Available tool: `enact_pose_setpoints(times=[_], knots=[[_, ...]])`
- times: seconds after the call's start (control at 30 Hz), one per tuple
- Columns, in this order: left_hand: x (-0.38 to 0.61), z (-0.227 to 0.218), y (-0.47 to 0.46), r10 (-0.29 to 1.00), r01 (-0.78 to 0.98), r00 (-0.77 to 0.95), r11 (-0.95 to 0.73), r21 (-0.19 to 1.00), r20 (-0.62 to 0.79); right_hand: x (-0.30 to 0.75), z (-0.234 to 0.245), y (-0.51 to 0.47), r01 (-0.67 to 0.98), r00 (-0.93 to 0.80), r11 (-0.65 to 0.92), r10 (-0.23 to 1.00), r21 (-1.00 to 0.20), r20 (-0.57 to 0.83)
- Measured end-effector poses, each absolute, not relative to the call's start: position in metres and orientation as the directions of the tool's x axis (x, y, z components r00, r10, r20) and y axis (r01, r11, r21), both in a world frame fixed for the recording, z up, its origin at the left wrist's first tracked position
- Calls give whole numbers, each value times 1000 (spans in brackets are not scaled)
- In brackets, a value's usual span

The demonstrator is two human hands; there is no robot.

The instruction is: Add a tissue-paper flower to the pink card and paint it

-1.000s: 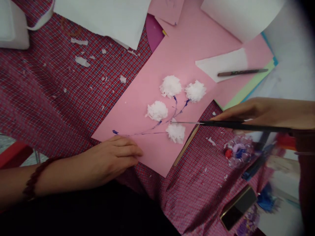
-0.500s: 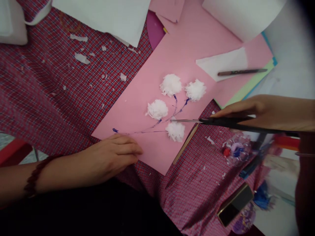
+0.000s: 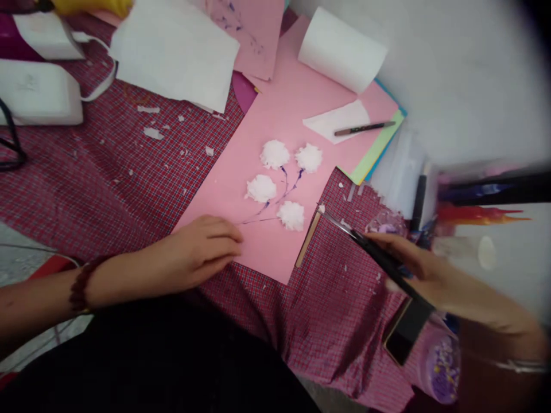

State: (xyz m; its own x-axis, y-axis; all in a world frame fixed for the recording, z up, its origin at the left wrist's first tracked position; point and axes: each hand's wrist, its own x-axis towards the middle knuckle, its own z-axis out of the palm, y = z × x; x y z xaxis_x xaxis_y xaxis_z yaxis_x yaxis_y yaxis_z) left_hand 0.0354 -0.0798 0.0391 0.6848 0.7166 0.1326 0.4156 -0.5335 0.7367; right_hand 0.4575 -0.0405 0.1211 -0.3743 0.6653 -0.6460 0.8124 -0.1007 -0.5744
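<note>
My left hand lies flat with fingers together on the near corner of a pink paper sheet. On that sheet sit several white tissue pom-pom flowers with thin purple painted stems. My right hand grips a long thin black tool with a metal tip, like a brush or scissors. Its tip points left toward the sheet's right edge, just off the paper, over the red checked cloth.
A white paper roll, a white sheet and a pen on a white scrap lie at the back. A white box sits far left. Paint tubes, a phone and a purple jar crowd the right.
The right hand has pulled the black tool back from the flowers toward the near right. The view has shifted, showing more of the table's back. The left hand stays on the sheet.
</note>
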Motion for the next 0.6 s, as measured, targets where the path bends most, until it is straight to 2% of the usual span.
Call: enact_pose_setpoints(times=[0.1,0.2,0.3,0.43,0.5,0.6], knots=[[28,44,-63,726,504,671,-596,625,151,451,102,-102,805,-252,-100,834,-585,-491],[27,47,-46,649,516,751,-692,504,122,432,79,-156,768,-104,-181,911,-614,-398],[28,51,-29,627,530,768,-736,422,127,415,61,-195,817,70,-218,957,-534,-283],[25,57,-14,686,596,714,-701,392,142,399,51,-225,853,246,-293,956,-432,-163],[26,58,-13,682,587,719,-700,406,137,389,51,-232,843,244,-286,958,-455,-151],[34,55,-20,587,499,803,-756,423,103,370,54,-229,786,194,-253,967,-564,-164]])
